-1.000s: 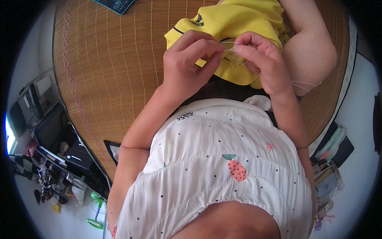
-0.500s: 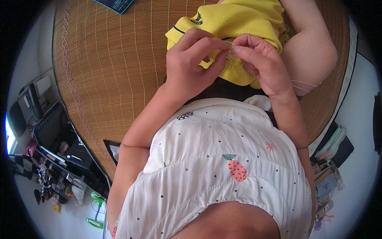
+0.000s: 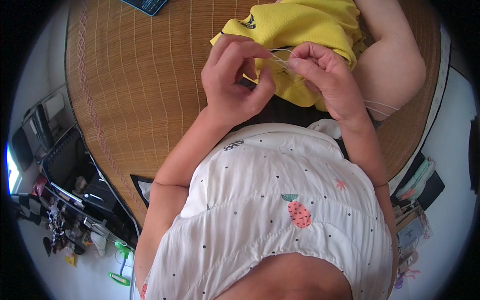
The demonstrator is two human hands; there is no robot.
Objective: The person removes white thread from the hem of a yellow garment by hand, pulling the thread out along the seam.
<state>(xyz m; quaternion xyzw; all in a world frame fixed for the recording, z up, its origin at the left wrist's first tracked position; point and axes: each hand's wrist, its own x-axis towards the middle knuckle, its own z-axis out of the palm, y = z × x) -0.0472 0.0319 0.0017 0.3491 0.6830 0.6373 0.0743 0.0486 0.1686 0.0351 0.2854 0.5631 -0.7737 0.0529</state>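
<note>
A thin white string [image 3: 281, 60] stretches in a loop between my two hands. My left hand [image 3: 235, 75] has the loop around its index fingertip, with the thumb held apart below. My right hand [image 3: 327, 77] pinches the string between thumb and index finger; its other fingers are curled and partly hidden. Behind and below both hands lies yellow textured cloth [image 3: 300, 25] with a dark emblem. More white string [image 3: 382, 105] shows beyond my right wrist, across a bare bent leg [image 3: 392, 65].
Under everything is a brown woven mat [image 3: 140, 90]. A dark, blue-edged object [image 3: 147, 5] lies at the top. Shelves with assorted items [image 3: 75, 190] stand at the left, near a green and blue object [image 3: 120, 265]. Folded cloth [image 3: 417, 177] sits at the right.
My left hand has moved left, and its thumb has parted from the index finger. The string loop between the hands is now wider. My right hand has barely moved.
</note>
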